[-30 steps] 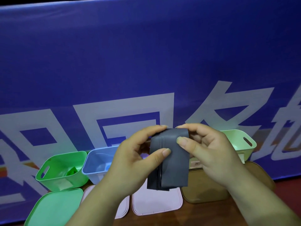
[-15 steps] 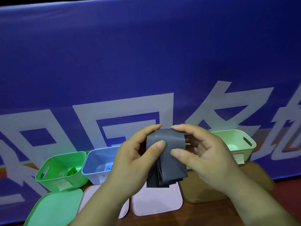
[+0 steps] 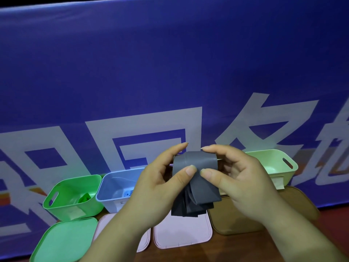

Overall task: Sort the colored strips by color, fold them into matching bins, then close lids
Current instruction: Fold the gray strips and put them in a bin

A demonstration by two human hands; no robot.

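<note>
A folded grey strip (image 3: 196,178) hangs in the air in front of me, held by both hands above the lids. My left hand (image 3: 160,178) pinches its left side between thumb and fingers. My right hand (image 3: 238,174) pinches its right side, thumb on the front. Behind stand a green bin (image 3: 62,203) with a green strip (image 3: 84,197) inside, a light blue bin (image 3: 113,188) with a blue strip (image 3: 127,193) inside, and a pale green bin (image 3: 273,165) at the right. Any bin directly behind my hands is hidden.
Lids lie flat on the brown table (image 3: 198,254) in front of the bins: a green lid (image 3: 64,241), two pink lids (image 3: 181,233), and a tan lid (image 3: 234,218). A blue banner (image 3: 170,72) with white characters rises close behind the bins.
Both hands have gathered the grey strip tighter: my two thumbs have come together on its front, and the folded bundle looks narrower and more bunched than a second ago.
</note>
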